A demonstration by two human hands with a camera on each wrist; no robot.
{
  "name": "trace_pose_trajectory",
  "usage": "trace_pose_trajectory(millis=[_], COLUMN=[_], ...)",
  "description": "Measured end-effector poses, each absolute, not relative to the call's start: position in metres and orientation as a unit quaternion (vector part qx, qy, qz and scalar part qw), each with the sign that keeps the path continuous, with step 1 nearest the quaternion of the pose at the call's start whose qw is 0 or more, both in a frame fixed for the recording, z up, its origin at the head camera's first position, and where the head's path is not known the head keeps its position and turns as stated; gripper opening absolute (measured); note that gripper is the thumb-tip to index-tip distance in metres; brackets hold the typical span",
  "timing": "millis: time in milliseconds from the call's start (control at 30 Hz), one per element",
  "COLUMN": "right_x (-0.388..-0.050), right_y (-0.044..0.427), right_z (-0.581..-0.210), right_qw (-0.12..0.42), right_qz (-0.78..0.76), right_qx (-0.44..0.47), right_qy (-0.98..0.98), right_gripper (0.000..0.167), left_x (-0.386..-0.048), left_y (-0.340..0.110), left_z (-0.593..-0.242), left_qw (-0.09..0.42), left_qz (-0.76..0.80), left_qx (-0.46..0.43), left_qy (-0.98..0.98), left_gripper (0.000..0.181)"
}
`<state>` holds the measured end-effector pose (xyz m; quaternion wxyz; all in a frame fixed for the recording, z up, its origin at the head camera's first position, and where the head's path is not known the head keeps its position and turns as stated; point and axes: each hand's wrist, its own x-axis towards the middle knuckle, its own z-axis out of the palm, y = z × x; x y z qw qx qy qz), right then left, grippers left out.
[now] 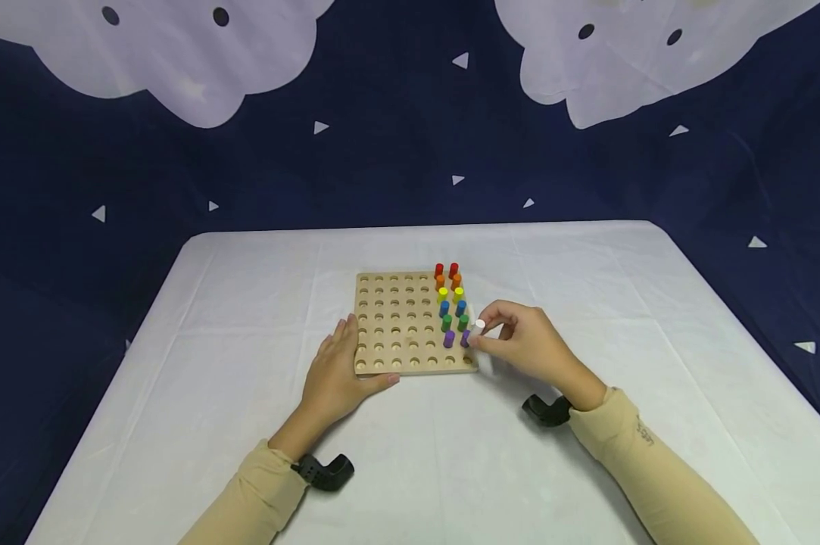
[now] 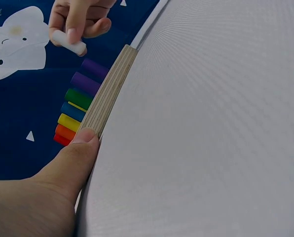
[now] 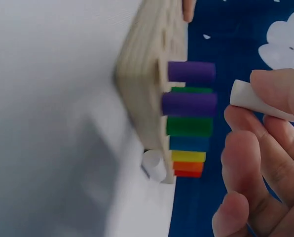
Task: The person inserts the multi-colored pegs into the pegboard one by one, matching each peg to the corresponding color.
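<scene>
A wooden pegboard [image 1: 416, 372] with rows of round holes lies on the table. Its two rightmost columns carry upright pegs in pairs: red, orange, yellow, blue, green and purple [image 3: 191, 104]. My left hand [image 1: 336, 378] rests against the board's near left corner, fingers straight along the left side and thumb [image 2: 83, 143] on the front edge. Beside the near right corner, my right hand [image 1: 532, 344] pinches a white peg [image 3: 249, 97] between thumb and fingers, above and apart from the board. A second white peg [image 3: 155, 165] lies on the cloth by the board's right side.
White cloth covers the table [image 1: 246, 303]. Behind it hangs a dark blue backdrop [image 1: 382, 151] with white clouds and small triangles. A black wrist mount [image 1: 324, 473] sits on the left wrist, and another black mount [image 1: 546, 411] on the right.
</scene>
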<state>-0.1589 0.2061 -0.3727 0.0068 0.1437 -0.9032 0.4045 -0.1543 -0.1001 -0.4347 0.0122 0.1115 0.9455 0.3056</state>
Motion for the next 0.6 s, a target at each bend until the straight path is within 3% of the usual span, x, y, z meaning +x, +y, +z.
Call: trace_pose_trajectory(millis=[600], right_x=[-0.152], right_y=[0.180], right_z=[-0.380], right_qw=[-0.042], right_qz=[0.325], right_qx=[0.202], right_qy=[-0.923], right_gripper=[0.014], left_x=[-0.154], left_y=[-0.100], left_z=[-0.435], left_qw=[0.013], left_qz=[0.310], left_qx=[0.111], left_qy=[0.944], left_gripper=[0.126])
